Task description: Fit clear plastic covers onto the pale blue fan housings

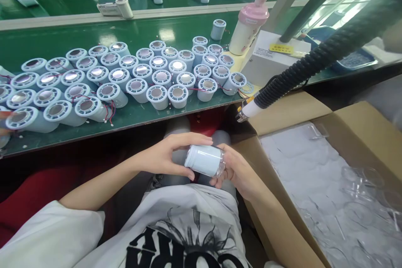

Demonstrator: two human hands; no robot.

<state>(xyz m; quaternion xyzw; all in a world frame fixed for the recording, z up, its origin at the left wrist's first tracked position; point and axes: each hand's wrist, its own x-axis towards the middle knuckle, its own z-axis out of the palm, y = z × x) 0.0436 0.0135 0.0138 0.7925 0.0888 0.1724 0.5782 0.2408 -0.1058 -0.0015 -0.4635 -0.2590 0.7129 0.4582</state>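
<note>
Over my lap I hold a light-blue plastic cylinder (202, 160) lying sideways, its flanged end toward the left. A clear plastic cup (220, 163) appears to be fitted round its right end. My left hand (169, 155) spans the cylinder, fingers along the top and thumb against the lower left. Wrapped round the clear right end is my right hand (237, 169), with its fingers curled beneath. Ahead on the green bench (132, 111) stand many similar light-blue cylinders (157, 96), with silvery round centres and thin red and dark wires.
To my right, a cardboard box (266, 167) holds clear plastic cups (358, 213) on white sheeting. A black corrugated hose (292, 71) with a white nozzle reaches down beside it. A pink-topped bottle (248, 27) stands behind. Other people's hands show across the bench.
</note>
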